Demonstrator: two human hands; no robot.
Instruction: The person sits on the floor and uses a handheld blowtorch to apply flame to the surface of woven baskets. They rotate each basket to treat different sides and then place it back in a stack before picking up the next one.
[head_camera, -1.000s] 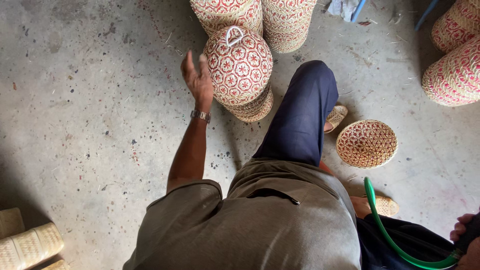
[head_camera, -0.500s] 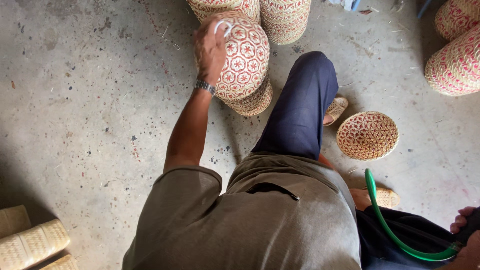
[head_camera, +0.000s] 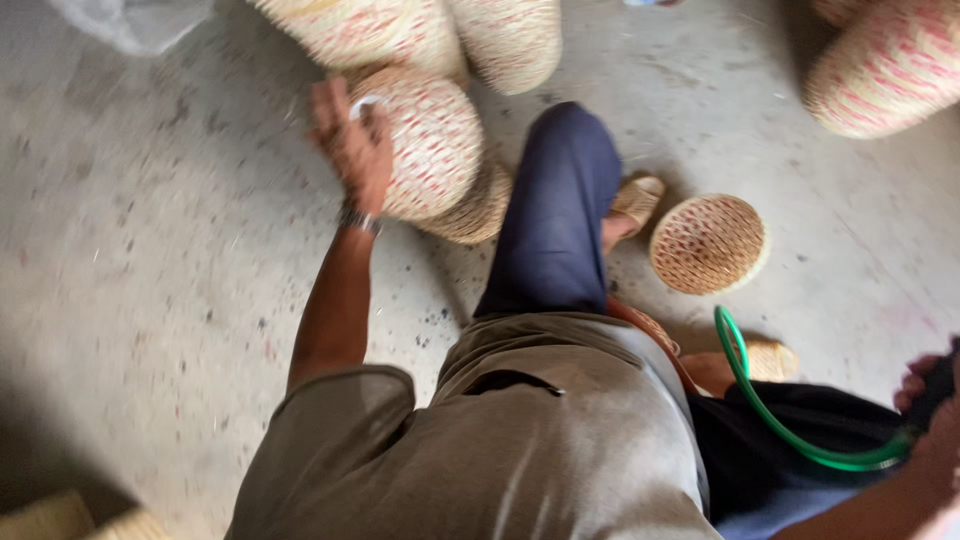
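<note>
Left hand (head_camera: 352, 150): fingers curled on the white loop handle of the woven basket (head_camera: 428, 142), motion-blurred.
Basket: red-patterned, rounded, tipped with its top toward the hand, long axis roughly left-right, stacked on another basket (head_camera: 470, 205) on the concrete floor (head_camera: 150, 280).
Right hand (head_camera: 935, 420): lower right, closed around a green hose (head_camera: 770, 420).
Nearby: small round basket (head_camera: 708, 243).

You get soft, even daylight on the floor (head_camera: 150, 250), no glare. Motion blur smears everything, worst on the left hand (head_camera: 350, 150) and baskets (head_camera: 430, 140); shadow darkens the lower-left corner.
</note>
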